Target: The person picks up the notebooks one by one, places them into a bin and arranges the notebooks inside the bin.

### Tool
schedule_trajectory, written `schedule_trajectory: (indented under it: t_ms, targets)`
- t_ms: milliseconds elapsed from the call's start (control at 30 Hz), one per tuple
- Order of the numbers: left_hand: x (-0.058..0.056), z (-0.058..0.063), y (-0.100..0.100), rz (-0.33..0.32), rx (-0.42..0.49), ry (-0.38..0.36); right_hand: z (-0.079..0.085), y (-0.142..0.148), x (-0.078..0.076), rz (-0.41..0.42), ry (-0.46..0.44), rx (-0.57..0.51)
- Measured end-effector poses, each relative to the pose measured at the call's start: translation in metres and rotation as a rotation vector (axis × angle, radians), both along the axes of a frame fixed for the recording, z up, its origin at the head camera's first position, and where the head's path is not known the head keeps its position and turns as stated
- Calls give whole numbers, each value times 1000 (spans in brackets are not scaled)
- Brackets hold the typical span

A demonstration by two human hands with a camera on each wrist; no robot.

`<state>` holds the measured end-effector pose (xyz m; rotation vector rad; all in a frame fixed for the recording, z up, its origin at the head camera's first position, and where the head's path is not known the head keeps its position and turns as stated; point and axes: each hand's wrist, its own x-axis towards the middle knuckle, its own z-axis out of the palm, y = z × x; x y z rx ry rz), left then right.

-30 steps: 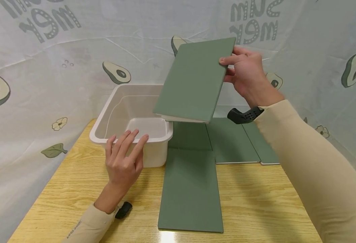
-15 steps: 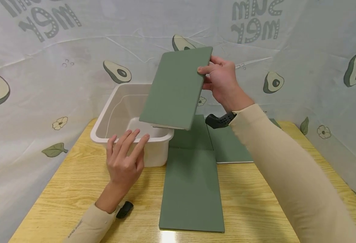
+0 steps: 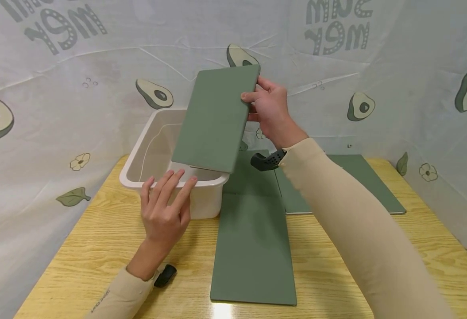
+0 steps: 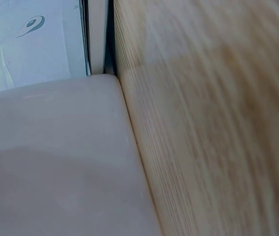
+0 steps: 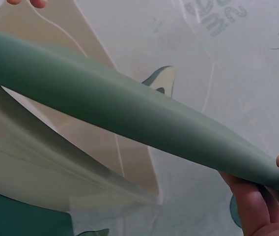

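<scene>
My right hand point(image 3: 271, 106) pinches a green notebook point(image 3: 217, 119) by its right edge, thumb on the cover and fingers behind. The notebook is tilted, its lower end over the right side of a white plastic basin point(image 3: 205, 201). In the right wrist view the smooth spine of the notebook point(image 5: 120, 108) crosses the basin's opening, with fingers point(image 5: 250, 196) under one end. My left hand point(image 3: 164, 215) rests at the basin's front rim, fingers straight and spread over it. The left wrist view shows the basin's outer wall point(image 4: 56, 162), but no hand.
Several more green notebooks lie flat on the wooden table point(image 3: 90, 257): one in front point(image 3: 253, 252), one behind it by the basin point(image 3: 253, 177), others to the right point(image 3: 368, 181). A white curtain with avocado prints point(image 3: 109, 66) hangs behind the table.
My right hand has carried the notebook left and slightly down, from above the flat notebooks to over the basin's right side. The left hand has stayed at the rim.
</scene>
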<state>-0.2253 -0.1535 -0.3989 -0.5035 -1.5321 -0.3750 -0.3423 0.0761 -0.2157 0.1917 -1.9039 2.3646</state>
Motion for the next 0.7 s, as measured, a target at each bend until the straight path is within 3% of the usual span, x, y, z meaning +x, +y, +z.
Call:
schedule_trajectory:
  t_ms: [500,700]
  targets:
    - [-3,0,1,-10,3,20,-16,-26,-8,16,-13,8]
    - [-2,1,3,-12,12,29,-25,-38,-10,41,3,68]
